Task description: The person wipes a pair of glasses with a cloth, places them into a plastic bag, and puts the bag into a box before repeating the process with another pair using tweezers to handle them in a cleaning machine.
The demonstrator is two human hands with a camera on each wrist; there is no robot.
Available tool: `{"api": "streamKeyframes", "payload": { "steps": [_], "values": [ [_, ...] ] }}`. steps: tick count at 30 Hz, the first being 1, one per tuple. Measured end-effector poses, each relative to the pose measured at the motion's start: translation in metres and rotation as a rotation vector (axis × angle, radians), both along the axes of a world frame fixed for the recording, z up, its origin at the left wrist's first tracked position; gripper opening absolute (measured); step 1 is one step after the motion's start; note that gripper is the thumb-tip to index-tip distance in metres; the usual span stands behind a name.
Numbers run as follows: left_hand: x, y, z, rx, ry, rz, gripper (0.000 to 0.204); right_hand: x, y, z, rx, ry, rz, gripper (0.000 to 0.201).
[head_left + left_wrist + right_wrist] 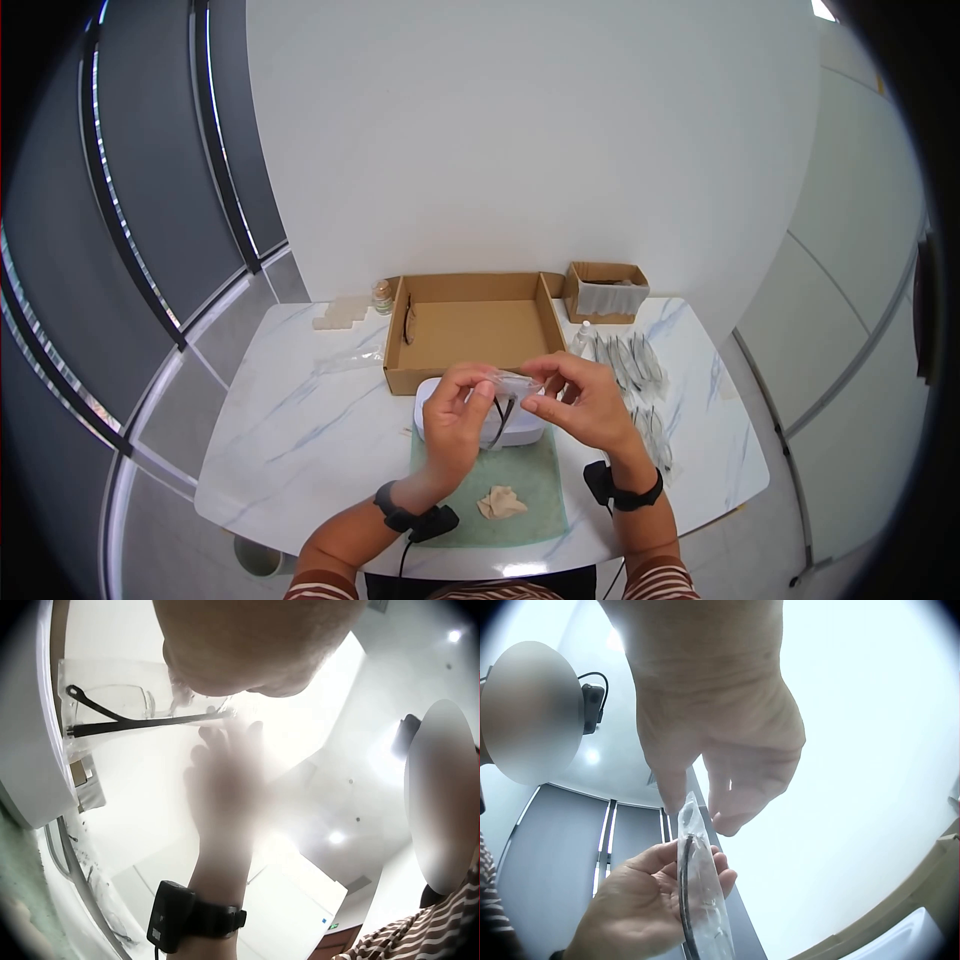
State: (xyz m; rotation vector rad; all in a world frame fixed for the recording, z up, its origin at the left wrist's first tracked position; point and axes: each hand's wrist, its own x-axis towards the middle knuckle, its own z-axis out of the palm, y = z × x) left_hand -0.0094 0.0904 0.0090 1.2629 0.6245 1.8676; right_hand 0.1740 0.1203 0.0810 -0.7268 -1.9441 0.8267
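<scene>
A clear plastic bag [516,384] with a pair of eyeglasses [120,723] inside is held up over the white rounded appliance [525,432]. My left hand [456,418] pinches the bag near its upper edge, thumb toward me. From the other side, my right hand [588,402] grips the same edge between thumb and fingers. The dark temples of the eyeglasses hang downward in the head view. In the right wrist view the bag [705,904] stands nearly upright, with my left hand [634,911] behind it and the right thumb at its top.
Behind stands a shallow cardboard box [480,375] with dark-framed glasses [408,322] in it. Bagged glasses [628,362] lie at right, near a small bottle [582,338] and a smaller box [606,302]. A beige cloth [502,502] lies on a green mat [440,515]. A jar [381,297] stands back left.
</scene>
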Motion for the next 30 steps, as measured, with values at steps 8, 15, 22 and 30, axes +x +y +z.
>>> {"api": "streamKeyframes", "payload": {
  "steps": [8,15,22,30],
  "values": [
    [0.002,-0.009,0.015,-0.101,0.072,-0.115,0.011,0.000,0.006,-0.010,-0.014,-0.031,-0.020,0.011],
    [-0.001,-0.001,0.006,-0.058,0.208,-0.051,0.009,-0.004,0.008,-0.014,-0.030,-0.060,0.016,0.012],
    [-0.003,0.005,0.000,-0.074,0.200,-0.085,0.012,-0.003,0.010,-0.017,-0.031,-0.031,-0.002,0.015],
    [-0.012,0.007,0.004,-0.095,0.203,-0.023,0.011,0.005,0.021,-0.020,-0.040,-0.026,-0.036,0.015]
  ]
}}
